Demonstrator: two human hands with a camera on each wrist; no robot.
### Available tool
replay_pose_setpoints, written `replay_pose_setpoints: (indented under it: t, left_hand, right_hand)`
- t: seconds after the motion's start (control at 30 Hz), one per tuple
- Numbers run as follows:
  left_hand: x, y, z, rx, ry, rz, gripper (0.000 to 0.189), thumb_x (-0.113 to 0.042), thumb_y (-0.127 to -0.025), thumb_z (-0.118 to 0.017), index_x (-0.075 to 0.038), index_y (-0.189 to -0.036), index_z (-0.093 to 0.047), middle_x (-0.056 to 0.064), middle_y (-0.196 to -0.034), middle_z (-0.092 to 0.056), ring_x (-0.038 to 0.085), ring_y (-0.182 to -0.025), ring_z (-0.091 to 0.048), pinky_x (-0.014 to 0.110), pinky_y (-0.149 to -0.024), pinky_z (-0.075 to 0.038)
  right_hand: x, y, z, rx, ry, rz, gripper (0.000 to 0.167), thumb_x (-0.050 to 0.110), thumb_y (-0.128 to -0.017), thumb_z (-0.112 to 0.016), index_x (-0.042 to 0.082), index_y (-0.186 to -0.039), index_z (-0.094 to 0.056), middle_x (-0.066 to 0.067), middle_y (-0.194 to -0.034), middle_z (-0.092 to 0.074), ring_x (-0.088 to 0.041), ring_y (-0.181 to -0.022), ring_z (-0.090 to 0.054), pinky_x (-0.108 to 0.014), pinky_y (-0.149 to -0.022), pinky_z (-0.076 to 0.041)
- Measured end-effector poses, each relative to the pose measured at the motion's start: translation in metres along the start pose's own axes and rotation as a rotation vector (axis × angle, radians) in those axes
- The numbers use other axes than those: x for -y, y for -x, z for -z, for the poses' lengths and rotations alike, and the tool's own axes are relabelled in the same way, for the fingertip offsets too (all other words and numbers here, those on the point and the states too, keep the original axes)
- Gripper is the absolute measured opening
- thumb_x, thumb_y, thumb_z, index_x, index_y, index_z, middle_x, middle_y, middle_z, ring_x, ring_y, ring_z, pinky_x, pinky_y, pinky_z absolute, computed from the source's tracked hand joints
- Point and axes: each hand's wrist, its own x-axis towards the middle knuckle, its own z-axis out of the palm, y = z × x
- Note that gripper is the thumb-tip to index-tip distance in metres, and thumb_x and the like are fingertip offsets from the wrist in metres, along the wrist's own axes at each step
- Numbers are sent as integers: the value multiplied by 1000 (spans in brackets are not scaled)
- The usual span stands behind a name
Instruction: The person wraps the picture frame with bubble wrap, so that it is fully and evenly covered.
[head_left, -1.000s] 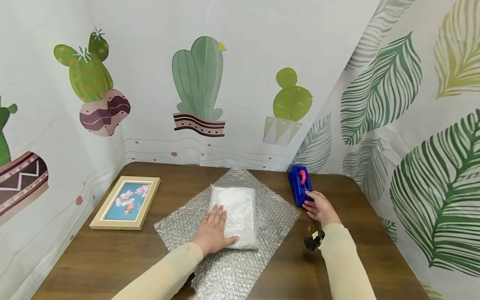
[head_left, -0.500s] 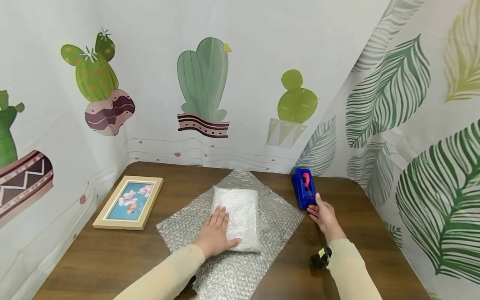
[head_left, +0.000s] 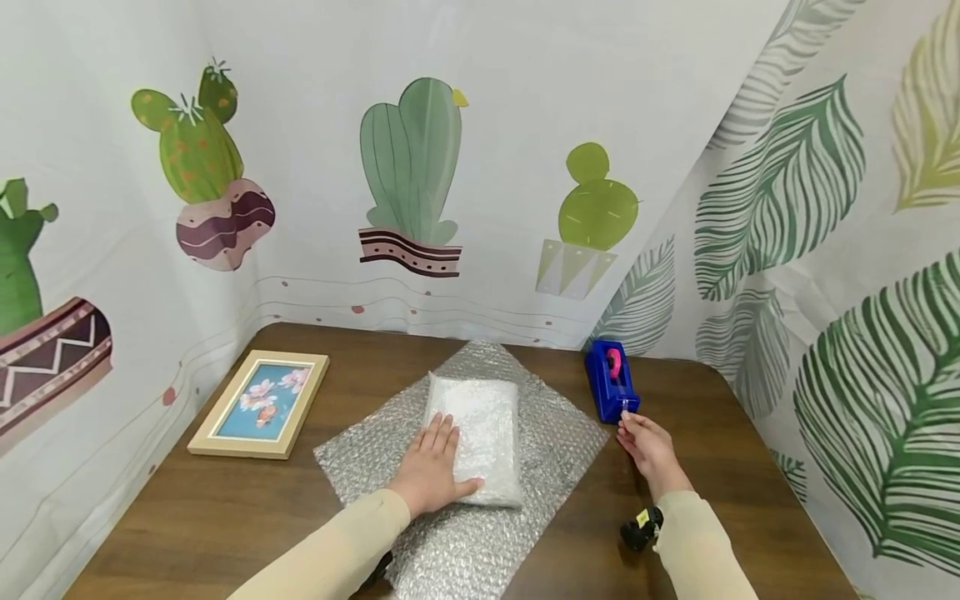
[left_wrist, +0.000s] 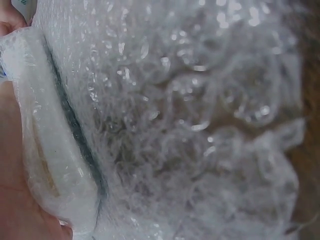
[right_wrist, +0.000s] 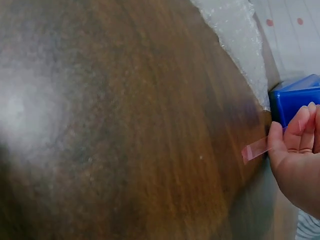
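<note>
A flat rectangular package (head_left: 491, 442), wrapped in bubble wrap, lies on a larger bubble wrap sheet (head_left: 457, 550) set diagonally. My left hand (head_left: 426, 471) rests on the package's left side with fingers straight and thumb spread along its near part. In the left wrist view, the package's edge (left_wrist: 60, 135) shows beside the palm. To the right stands a blue tape dispenser (head_left: 597, 383) with a pink-cored roll. At its near end my right hand (head_left: 651, 450) pinches clear tape (right_wrist: 257, 148) between thumb and fingers; the tape's loose end sticks out past the thumb.
A light wooden picture frame (head_left: 258, 404) with a flower picture lies at the left of the brown table (head_left: 247, 517). Fabric printed with cacti and leaves hangs behind the table and along both sides. A small black camera (head_left: 641, 529) sits at my right wrist.
My right hand has shifted from the side of the dispenser to its near end and now pinches the tape. My left hand stays on the package. The head view has turned slightly left.
</note>
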Motion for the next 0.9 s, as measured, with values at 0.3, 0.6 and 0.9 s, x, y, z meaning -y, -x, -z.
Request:
replay_pose_setpoints:
  t: [0.3, 0.6, 0.9]
  left_hand:
    - [-2, 1, 3, -2, 18, 3, 98, -68, -95, -54, 3, -158, -33, 21, -171, -22, 37, -161, -16, 50, -131, -21]
    - [-6, 3, 5, -30, 12, -1, 95, -65, -96, -55, 3, -158, -32, 19, -171, -22, 37, -160, -18, 51, -130, -21]
    - [-10, 8, -1, -64, -107, 39, 98, -70, -96, -49, 1, -160, -28, 17, -168, -32, 34, -157, -30, 48, -129, -27]
  right_hand:
    - [-6, -5, -4, -21, 17, 49, 26, 3, -104, -52, 16, -85, -64, 12, -73, -60, 2, -71, -60, -10, -73, -55]
    - [-2, 3, 11, 41, -11, 42, 42, 15, -108, -48, 35, -75, -64, 16, -73, -61, 3, -70, -58, -16, -73, -56]
    - [30, 19, 6, 79, 39, 127, 36, 20, -107, -53, 37, -77, -66, 19, -77, -58, 4, -70, -54, -12, -54, -36]
